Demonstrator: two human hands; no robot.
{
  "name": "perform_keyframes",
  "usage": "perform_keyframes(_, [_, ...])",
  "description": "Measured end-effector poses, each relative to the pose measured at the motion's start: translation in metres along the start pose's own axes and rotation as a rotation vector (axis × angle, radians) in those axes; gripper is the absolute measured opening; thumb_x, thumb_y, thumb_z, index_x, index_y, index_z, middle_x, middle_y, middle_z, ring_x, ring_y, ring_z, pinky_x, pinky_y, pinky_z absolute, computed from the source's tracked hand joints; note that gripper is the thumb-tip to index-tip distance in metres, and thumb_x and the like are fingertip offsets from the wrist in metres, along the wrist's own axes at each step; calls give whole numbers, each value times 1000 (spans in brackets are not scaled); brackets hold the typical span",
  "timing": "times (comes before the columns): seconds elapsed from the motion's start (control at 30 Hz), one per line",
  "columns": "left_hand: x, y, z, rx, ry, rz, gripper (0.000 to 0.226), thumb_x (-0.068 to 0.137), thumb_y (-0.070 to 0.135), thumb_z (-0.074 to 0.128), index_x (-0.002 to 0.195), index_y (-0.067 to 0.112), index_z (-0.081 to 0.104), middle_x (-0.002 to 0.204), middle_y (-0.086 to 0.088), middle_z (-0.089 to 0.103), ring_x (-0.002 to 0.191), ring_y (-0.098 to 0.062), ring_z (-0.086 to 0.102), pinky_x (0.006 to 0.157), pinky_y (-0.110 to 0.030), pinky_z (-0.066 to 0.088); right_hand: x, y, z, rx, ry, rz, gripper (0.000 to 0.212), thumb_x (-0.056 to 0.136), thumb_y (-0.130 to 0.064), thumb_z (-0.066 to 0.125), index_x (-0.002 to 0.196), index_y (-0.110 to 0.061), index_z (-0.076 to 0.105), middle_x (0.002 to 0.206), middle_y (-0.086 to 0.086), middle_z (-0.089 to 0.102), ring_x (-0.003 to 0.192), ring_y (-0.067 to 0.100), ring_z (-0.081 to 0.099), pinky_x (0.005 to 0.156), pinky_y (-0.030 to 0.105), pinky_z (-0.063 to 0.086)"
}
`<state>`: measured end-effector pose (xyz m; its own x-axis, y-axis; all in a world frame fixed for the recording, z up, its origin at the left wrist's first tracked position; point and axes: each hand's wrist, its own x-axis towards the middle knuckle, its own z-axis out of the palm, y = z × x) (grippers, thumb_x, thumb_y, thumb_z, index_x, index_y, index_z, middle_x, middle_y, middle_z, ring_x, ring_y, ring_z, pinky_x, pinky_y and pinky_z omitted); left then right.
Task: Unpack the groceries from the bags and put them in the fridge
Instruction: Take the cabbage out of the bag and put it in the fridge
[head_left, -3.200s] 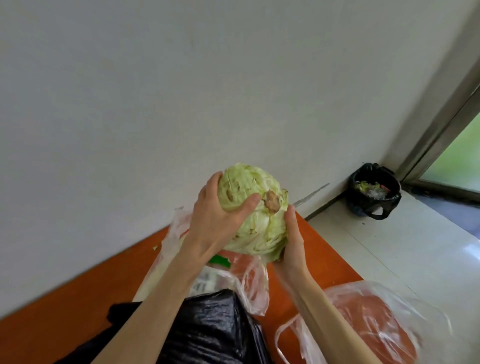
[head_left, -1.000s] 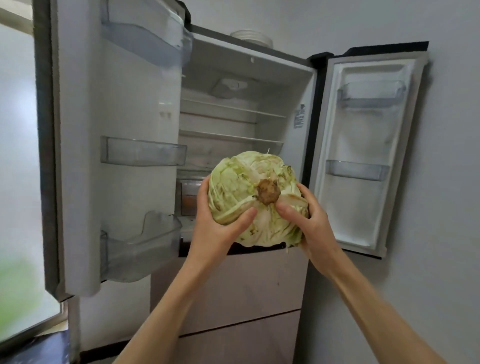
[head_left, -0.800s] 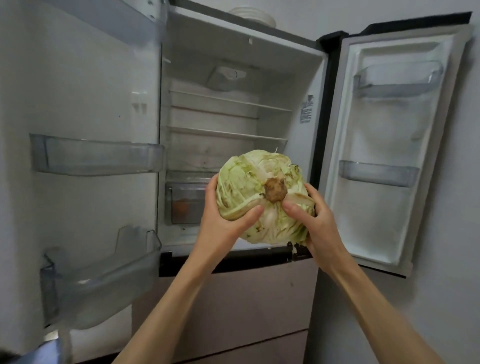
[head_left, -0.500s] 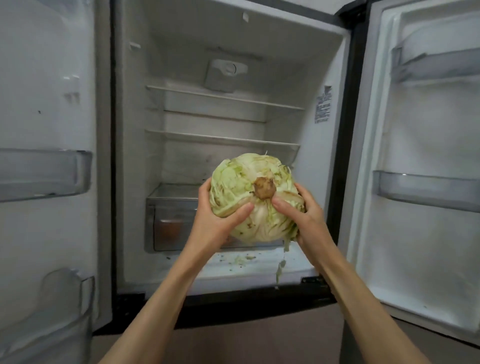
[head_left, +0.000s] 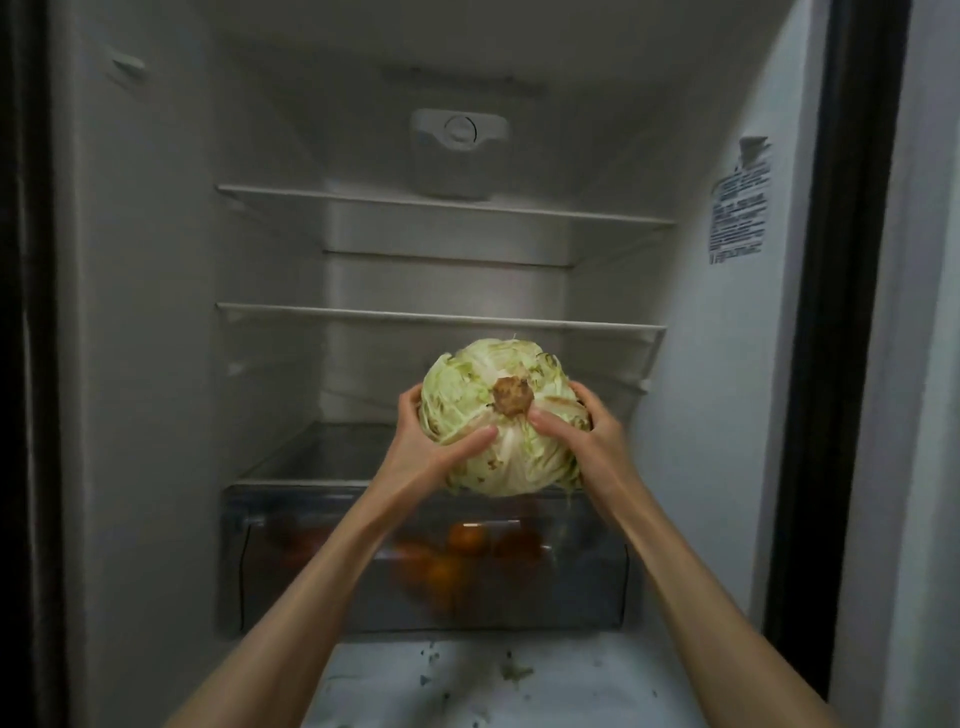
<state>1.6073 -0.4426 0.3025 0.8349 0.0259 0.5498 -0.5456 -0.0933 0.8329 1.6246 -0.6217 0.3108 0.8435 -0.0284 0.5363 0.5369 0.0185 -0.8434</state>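
A pale green cabbage (head_left: 498, 415) with its brown stem end facing me is held inside the open fridge (head_left: 156, 364). My left hand (head_left: 426, 452) grips its left side, thumb curled over the front. My right hand (head_left: 582, 436) grips its right side the same way. The cabbage hangs just above the glass cover (head_left: 322, 457) of the crisper drawer, below the lower shelf (head_left: 441, 317). Whether it touches the cover I cannot tell.
The clear crisper drawer (head_left: 582, 582) holds several orange and red fruits (head_left: 462, 540). Two glass shelves span the fridge, the upper shelf (head_left: 447, 205) under a control dial (head_left: 460, 130). Leaf scraps lie on the white ledge (head_left: 519, 675) in front. A label (head_left: 740, 202) is on the right wall.
I have carried the cabbage from the bags at the table to the fridge and moved in close. Both hands have pushed it forward into the compartment, over the crisper drawer.
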Motion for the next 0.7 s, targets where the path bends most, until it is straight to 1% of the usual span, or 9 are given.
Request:
perform_keyframes(0.1, [32,-21,5,10,-45,-12,95,67,30,78,139,26,18,117,11,44,102,-5,51,77,-20,50,26,19,-2,-7,11,4,59,75,-16,74,129,-16,51,115,4,63,100,18,64,80,31,55])
perform_keyframes(0.17, [54,-35,8,12,-62,-13,90,69,25,79,139,23,21,115,12,46,100,-1,51,75,-16,48,43,30,-5,-20,33,13,56,76,-14,74,128,-15,52,113,3,64,97,16,64,79,28,55])
perform_keyframes(0.3, [98,-63,19,25,-111,-31,94,60,36,82,136,22,28,126,4,50,108,-9,54,82,-20,48,80,50,-10,-39,88,43,56,77,-11,72,129,-10,50,114,7,63,95,16,63,79,27,54])
perform_keyframes(0.4, [123,-81,27,27,-131,-32,93,62,35,82,136,24,27,125,5,51,108,-8,54,74,-10,47,105,62,-15,-53,94,55,57,78,-9,71,130,-9,47,111,5,63,92,12,62,73,17,55])
perform_keyframes(0.5, [143,-94,36,51,-133,-34,90,67,27,81,138,17,27,127,2,50,108,-9,53,66,-6,47,122,74,-18,-84,95,65,57,79,-8,70,131,-8,48,117,9,63,95,17,62,73,16,54])
perform_keyframes(0.57, [154,-101,40,53,-145,-18,90,64,25,84,136,14,31,127,-2,54,108,-9,56,74,-8,50,129,81,-21,-70,116,73,57,79,-6,69,132,-8,48,116,10,63,98,19,63,77,21,54])
perform_keyframes(0.6, [157,-103,41,55,-161,-19,92,63,26,85,136,14,32,127,-3,55,109,-10,57,80,-14,51,132,84,-22,-63,125,72,56,79,-6,68,132,-8,48,116,9,64,99,20,63,80,23,54])
perform_keyframes(0.67, [158,-103,44,51,-178,-49,96,64,27,84,139,15,26,129,-1,52,113,-11,54,90,-23,49,135,88,-25,-68,127,76,55,80,-6,67,132,-8,48,117,10,63,101,20,62,82,24,53])
perform_keyframes(0.7, [158,-103,45,45,-168,-65,97,66,25,82,141,16,20,130,1,48,114,-10,51,91,-24,46,135,88,-25,-84,120,80,55,81,-7,67,133,-8,48,119,11,63,103,20,62,82,24,53])
